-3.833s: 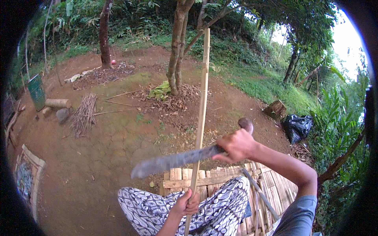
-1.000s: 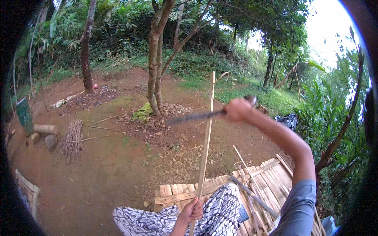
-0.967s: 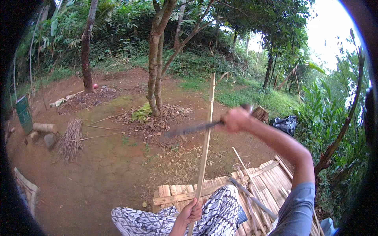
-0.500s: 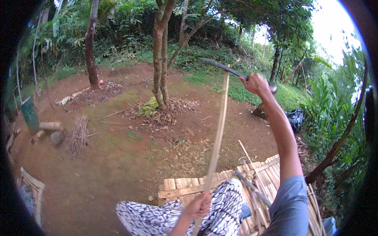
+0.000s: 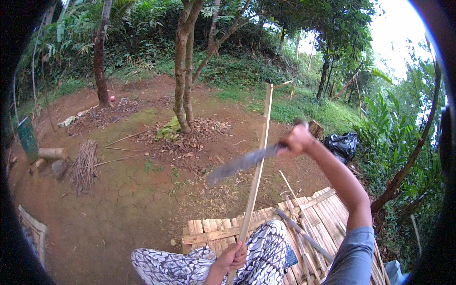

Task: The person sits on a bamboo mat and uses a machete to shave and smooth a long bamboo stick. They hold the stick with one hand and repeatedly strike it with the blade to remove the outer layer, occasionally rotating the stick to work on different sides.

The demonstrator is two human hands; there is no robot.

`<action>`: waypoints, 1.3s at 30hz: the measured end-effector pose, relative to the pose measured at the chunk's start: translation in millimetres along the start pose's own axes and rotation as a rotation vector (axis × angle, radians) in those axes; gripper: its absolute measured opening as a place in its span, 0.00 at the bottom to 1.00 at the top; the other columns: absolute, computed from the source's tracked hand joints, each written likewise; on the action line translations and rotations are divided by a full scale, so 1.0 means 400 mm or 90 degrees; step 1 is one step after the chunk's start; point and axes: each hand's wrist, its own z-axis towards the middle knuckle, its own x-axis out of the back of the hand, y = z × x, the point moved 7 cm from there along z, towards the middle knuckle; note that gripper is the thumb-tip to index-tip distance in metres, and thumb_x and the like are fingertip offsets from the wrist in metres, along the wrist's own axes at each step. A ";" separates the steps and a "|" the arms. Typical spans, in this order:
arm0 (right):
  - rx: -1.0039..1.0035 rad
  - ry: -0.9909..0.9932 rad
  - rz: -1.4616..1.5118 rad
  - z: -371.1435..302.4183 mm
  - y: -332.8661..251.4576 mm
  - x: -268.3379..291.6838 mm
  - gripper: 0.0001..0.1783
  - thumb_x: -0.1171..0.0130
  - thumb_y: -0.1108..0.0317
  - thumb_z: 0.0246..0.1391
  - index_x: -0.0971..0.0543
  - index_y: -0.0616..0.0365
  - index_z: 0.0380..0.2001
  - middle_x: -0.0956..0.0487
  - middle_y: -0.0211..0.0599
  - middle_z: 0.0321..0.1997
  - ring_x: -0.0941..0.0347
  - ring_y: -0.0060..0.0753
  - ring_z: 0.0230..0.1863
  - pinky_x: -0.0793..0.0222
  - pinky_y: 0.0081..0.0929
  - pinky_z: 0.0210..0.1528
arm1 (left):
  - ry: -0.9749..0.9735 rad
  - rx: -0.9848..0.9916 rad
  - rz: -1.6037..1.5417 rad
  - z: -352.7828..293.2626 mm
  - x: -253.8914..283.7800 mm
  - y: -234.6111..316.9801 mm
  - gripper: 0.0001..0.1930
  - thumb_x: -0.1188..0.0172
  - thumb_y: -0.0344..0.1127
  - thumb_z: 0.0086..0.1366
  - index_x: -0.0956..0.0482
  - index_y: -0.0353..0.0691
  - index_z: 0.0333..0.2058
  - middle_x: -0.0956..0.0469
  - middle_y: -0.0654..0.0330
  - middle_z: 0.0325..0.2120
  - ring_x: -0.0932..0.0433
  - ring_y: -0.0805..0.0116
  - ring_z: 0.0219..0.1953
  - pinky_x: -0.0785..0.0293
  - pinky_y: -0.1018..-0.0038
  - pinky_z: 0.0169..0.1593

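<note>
My left hand (image 5: 232,257), low over my lap, is closed round the lower part of a long pale bamboo strip (image 5: 255,185). The strip stands nearly upright, and a thin sliver (image 5: 282,84) sticks out sideways at its top. Raised ahead and to the right, my right hand (image 5: 298,138) grips a machete (image 5: 242,164) by its handle. The blade points left and slightly down, crossing the middle of the strip; motion blurs it. Whether its edge touches the strip I cannot tell.
Under my patterned trousers is a slatted bamboo platform (image 5: 332,209), with a long dark flat piece (image 5: 306,236) and thin strips lying on it. Ahead stand a forked tree (image 5: 183,76) and a bundle of sticks (image 5: 84,164). A black plastic bag (image 5: 341,145) lies at right.
My right hand has brought the machete down and nearer, from the strip's top to its middle. My left hand keeps its hold, and the view has shifted slightly.
</note>
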 end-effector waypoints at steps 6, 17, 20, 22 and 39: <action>-0.635 0.041 0.036 -0.104 0.485 0.042 0.38 0.64 0.37 0.56 0.21 0.64 0.21 0.25 0.49 0.16 0.25 0.46 0.19 0.28 0.42 0.25 | -0.065 0.016 0.000 0.000 -0.041 -0.030 0.24 0.61 0.58 0.66 0.44 0.46 0.18 0.52 0.73 0.07 0.54 0.83 0.06 0.57 0.84 0.08; -0.578 0.141 0.217 -0.159 0.163 -0.044 0.34 0.58 0.40 0.54 0.21 0.64 0.25 0.24 0.58 0.24 0.25 0.58 0.30 0.31 0.47 0.35 | 0.099 -0.058 0.032 -0.062 0.016 0.051 0.25 0.63 0.58 0.66 0.42 0.44 0.19 0.52 0.72 0.08 0.55 0.82 0.07 0.58 0.82 0.09; -0.518 0.125 0.276 -0.108 0.080 -0.052 0.31 0.56 0.43 0.54 0.21 0.62 0.22 0.25 0.54 0.20 0.26 0.57 0.28 0.31 0.48 0.32 | 0.018 -0.066 -0.053 -0.072 0.023 0.058 0.26 0.63 0.59 0.66 0.42 0.44 0.18 0.52 0.72 0.06 0.54 0.82 0.06 0.57 0.83 0.09; -0.429 0.137 0.297 -0.063 0.020 -0.021 0.28 0.55 0.42 0.53 0.22 0.58 0.23 0.25 0.51 0.17 0.27 0.54 0.23 0.32 0.47 0.28 | -0.091 -0.072 -0.129 -0.078 0.027 0.061 0.26 0.64 0.59 0.66 0.42 0.44 0.18 0.52 0.72 0.06 0.54 0.82 0.05 0.57 0.83 0.08; -0.639 0.132 0.090 -0.022 0.475 0.132 0.43 0.68 0.34 0.55 0.22 0.67 0.21 0.23 0.60 0.27 0.24 0.56 0.32 0.29 0.46 0.38 | -0.107 0.018 -0.032 -0.057 -0.009 -0.075 0.29 0.60 0.65 0.61 0.38 0.43 0.17 0.49 0.71 0.04 0.51 0.81 0.04 0.55 0.82 0.08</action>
